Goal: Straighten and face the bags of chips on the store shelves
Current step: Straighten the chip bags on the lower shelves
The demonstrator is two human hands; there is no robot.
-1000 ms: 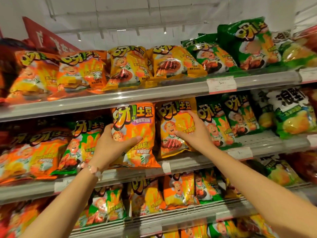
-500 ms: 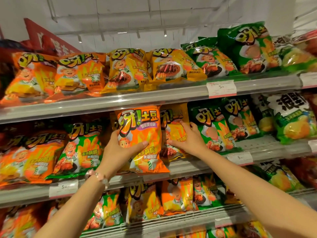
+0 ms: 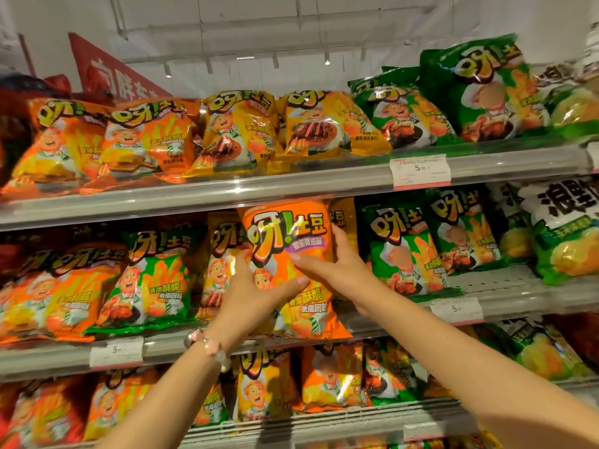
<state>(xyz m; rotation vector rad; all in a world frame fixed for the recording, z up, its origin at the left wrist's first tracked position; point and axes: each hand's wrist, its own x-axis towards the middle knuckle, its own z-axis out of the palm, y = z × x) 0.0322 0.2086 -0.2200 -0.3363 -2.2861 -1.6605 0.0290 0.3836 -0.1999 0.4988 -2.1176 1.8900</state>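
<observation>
While both hands, left (image 3: pixel 251 294) and right (image 3: pixel 340 270), grip one orange bag (image 3: pixel 288 241) upright at the middle shelf (image 3: pixel 168 346), six bags line the top shelf (image 3: pixel 259 186), with two green at right.

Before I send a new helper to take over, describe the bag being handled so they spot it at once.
Look at the middle shelf of the chip rack, near its centre. An orange bag stands upright at the shelf's front edge, held between the left hand and the right hand. Unlike the yellow bag and the green bag beside it, it carries a purple label strip.
</observation>
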